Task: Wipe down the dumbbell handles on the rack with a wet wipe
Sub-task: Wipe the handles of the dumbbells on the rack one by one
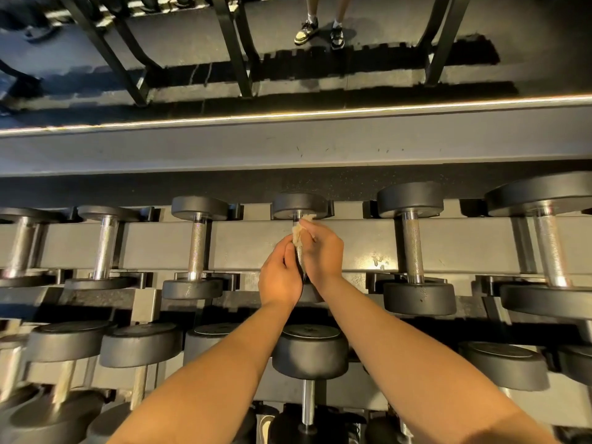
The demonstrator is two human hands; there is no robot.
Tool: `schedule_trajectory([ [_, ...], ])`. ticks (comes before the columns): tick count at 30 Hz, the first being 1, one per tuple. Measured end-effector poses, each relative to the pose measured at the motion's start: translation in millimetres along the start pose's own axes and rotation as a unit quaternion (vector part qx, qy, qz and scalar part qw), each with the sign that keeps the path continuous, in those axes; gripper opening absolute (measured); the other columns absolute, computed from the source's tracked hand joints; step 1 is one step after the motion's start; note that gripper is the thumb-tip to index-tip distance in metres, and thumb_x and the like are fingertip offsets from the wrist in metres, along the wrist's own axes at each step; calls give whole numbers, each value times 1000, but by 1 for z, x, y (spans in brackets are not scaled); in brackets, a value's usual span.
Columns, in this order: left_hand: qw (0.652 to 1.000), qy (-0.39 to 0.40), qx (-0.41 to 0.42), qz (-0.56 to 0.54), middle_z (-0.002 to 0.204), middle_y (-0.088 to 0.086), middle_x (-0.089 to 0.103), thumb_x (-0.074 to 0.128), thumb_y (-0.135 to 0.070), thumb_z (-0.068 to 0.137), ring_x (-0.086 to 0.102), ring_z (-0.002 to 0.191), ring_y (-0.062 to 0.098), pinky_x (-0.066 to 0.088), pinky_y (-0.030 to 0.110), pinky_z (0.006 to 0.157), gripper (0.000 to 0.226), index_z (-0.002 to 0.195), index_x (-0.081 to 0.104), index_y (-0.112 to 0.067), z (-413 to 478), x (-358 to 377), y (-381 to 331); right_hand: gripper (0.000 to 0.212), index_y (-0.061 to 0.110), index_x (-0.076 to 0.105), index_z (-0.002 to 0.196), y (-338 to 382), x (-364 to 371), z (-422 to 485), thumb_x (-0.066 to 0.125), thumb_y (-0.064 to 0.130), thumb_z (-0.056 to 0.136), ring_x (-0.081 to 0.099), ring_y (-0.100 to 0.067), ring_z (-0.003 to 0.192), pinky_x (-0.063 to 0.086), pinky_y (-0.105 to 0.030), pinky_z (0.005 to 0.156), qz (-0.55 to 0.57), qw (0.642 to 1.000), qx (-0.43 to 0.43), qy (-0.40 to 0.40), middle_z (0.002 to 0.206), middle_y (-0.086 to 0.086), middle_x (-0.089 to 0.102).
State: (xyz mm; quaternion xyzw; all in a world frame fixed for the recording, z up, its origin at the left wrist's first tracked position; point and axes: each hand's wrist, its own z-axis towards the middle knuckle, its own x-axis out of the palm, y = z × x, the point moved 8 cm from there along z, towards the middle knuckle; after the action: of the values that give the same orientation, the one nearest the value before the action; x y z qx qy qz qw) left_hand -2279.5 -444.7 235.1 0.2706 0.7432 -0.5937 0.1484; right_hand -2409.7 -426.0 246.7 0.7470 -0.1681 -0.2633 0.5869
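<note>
A row of black dumbbells with knurled steel handles lies across the top tier of the grey rack (pixel 256 245). On the middle dumbbell (pixel 299 205), both hands close around the handle. My right hand (pixel 322 251) holds a crumpled beige wet wipe (pixel 299 233) against the upper part of the handle. My left hand (pixel 280 275) grips the lower part of the same handle from the left. Only a sliver of that handle shows between the hands.
Neighbouring dumbbells lie at left (pixel 196 245) and right (pixel 413 248) on the top tier. A lower tier holds more dumbbells (pixel 309 350). Behind the rack runs a grey ledge with a light strip and a mirror, where another person's shoes (pixel 318 32) appear.
</note>
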Motion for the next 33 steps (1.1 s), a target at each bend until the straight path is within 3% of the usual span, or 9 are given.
schedule_trajectory([
  [2,1000,-3,1,-4,113,-20,65,33,-38,109,60,104,4,44,22,82,34,131,59,-41,1,0,0,25,12,73,117,3,3,5,60,6,96,63,-12,111,46,-14,97,20,1000,0,-4,121,-4,69],
  [7,1000,-1,3,-7,113,-20,62,33,-38,110,57,102,3,43,21,81,35,135,56,-39,0,-2,1,27,17,71,123,-20,-1,-28,59,13,99,64,-9,106,49,-19,97,-53,997,40,35,119,0,71],
  [10,1000,13,-1,-19,110,-20,60,33,-35,110,56,97,-1,40,14,76,34,136,55,-38,-2,-2,0,29,15,68,127,-27,-6,-43,58,12,100,61,-5,108,43,-12,95,-51,996,56,51,124,0,69],
  [14,997,51,21,-58,119,-14,63,35,-31,110,58,104,-3,45,22,90,31,131,58,-37,-12,-2,1,36,14,60,137,-1,-3,-21,54,14,102,57,-7,111,38,-4,88,-50,997,27,55,125,7,62],
  [17,996,67,33,-46,135,-9,55,31,-34,111,50,122,2,35,21,107,39,145,50,-29,-28,-1,23,38,13,57,140,-2,4,-14,52,14,103,55,-15,125,32,-7,97,-86,992,20,94,136,-2,60],
  [20,997,66,28,-39,146,-3,48,28,-39,110,41,136,8,29,29,119,45,152,42,-28,-35,-4,38,37,23,59,138,-21,0,-40,52,16,103,55,-6,119,36,-8,95,-52,991,67,106,137,3,61],
  [26,996,80,4,-42,145,-2,48,30,-37,111,42,135,11,30,31,118,44,151,43,-27,-37,-4,28,30,26,67,129,-41,-9,-67,54,24,102,55,-4,118,38,-16,98,-20,985,133,111,133,8,63],
  [29,996,79,14,-44,134,-3,59,35,-37,109,50,128,15,39,34,111,37,141,53,-28,-36,-5,27,26,21,71,122,-32,-16,-69,56,22,101,61,-7,109,41,-16,91,-34,990,119,73,119,6,70],
  [33,996,40,-6,-81,96,-12,67,45,-26,107,63,87,3,49,22,74,19,112,62,-31,-33,-13,11,25,23,72,106,-6,-7,-72,56,6,99,63,-2,90,49,-24,94,62,995,65,48,95,13,70],
])
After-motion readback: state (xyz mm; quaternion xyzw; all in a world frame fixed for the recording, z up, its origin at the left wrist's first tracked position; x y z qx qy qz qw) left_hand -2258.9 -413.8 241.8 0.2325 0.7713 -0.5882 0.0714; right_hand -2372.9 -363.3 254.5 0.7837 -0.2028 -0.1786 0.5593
